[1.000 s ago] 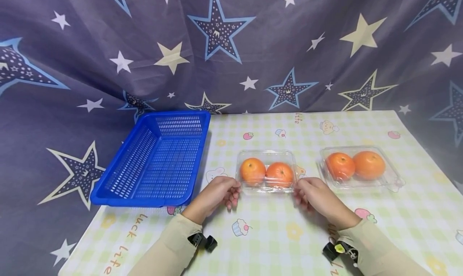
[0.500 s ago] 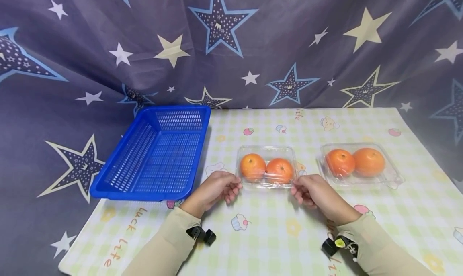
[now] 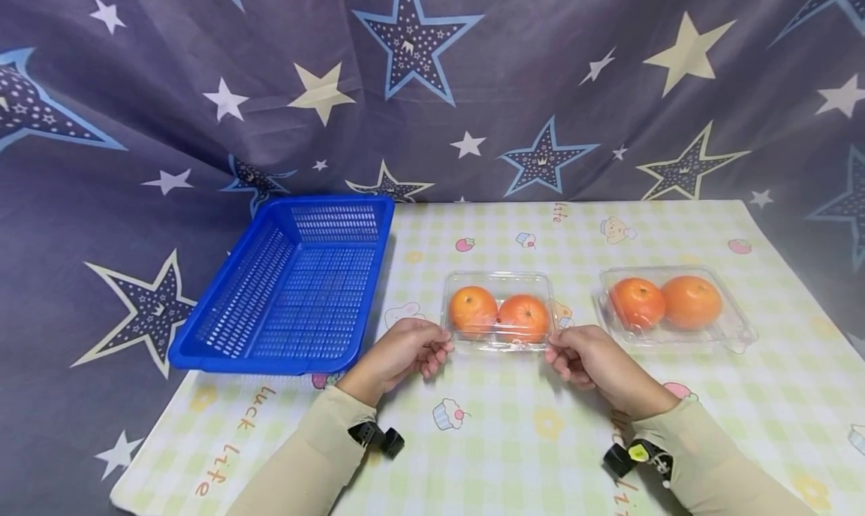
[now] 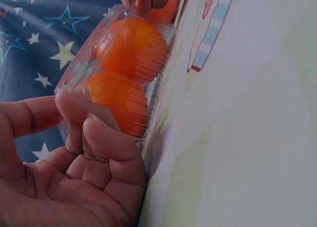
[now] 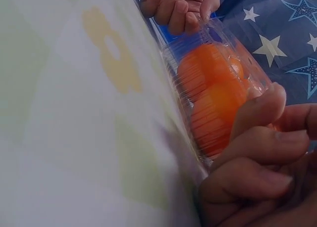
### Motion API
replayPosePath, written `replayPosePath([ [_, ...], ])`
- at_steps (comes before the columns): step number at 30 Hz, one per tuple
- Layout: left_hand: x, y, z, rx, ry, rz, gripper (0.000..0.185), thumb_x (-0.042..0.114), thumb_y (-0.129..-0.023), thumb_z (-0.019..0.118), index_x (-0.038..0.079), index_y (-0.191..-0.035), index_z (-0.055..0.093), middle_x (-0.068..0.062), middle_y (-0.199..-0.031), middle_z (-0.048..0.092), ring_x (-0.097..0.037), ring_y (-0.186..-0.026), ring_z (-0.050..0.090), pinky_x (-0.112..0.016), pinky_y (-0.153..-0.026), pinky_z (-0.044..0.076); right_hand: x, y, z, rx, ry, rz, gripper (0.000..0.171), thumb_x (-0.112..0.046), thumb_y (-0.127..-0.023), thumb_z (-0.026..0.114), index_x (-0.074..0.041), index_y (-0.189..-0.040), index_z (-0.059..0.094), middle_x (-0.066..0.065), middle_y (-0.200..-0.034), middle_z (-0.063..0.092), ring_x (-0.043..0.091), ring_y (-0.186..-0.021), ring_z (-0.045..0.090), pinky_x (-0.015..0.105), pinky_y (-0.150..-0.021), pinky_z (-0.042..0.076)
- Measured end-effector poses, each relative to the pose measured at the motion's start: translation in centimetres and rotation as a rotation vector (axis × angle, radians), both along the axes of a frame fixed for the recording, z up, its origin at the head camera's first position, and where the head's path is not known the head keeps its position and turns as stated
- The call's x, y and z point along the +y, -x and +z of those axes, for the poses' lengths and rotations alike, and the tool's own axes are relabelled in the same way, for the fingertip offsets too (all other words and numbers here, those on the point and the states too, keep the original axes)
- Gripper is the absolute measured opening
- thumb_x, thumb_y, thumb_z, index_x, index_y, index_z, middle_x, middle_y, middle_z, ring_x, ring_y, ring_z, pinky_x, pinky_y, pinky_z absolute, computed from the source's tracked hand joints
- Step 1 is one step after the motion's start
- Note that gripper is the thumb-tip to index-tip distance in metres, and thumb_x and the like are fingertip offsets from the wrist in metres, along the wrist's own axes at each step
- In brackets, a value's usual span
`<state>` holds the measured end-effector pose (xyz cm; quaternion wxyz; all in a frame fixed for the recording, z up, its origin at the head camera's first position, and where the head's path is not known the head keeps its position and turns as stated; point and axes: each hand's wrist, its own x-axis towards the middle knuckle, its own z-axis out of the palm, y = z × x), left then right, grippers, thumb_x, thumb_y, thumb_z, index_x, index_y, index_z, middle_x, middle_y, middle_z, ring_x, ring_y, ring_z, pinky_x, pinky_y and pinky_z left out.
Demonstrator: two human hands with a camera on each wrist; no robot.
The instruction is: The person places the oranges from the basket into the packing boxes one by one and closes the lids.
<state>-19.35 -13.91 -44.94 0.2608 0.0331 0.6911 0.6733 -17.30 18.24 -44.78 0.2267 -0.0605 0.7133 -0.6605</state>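
Backdrop: a grey-blue curtain with printed stars (image 3: 412,50), hung behind and draped down on both sides. Work surface: a pale check tablecloth (image 3: 513,441) with cartoon cupcakes, strawberries and the words "luck life".

Grip: the left hand (image 3: 399,351) and right hand (image 3: 588,358) sit at opposite short ends of a clear plastic clamshell box (image 3: 498,317), near its front corners. It holds two oranges (image 3: 473,309) side by side. The wrist views show thumb and fingertips (image 4: 74,106) curled onto the box rim at each end, so both hands pinch the box; the hold looks narrow, at the edge only. Judged reason: a thin, flexible shell with loose round fruit is steadier held from both ends. The box rests on the cloth between the hands.

Relative to the grip: a second clamshell with two oranges (image 3: 676,306) lies beyond the right hand, apart from it. A blue perforated plastic basket (image 3: 223,351) stands outboard of the left hand, its far side overhanging the cloth edge.
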Motion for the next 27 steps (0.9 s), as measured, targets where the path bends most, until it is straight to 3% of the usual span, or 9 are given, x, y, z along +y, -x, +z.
replayPosePath([
  [27,-0.09,0.10,-0.28,-0.005,-0.027,0.009,0.015,0.012,-0.095,0.058,0.001,-0.087,0.066,0.000,-0.068,0.061,-0.008,-0.053,0.051,-0.022,-0.051,0.046,0.19,0.02,0.16,0.005,-0.014,0.019,0.030,-0.014,-0.104,0.047,0.004,-0.087,0.064,-0.003,-0.060,0.056,0.005,-0.047,0.037,0.019,-0.043,0.029],
])
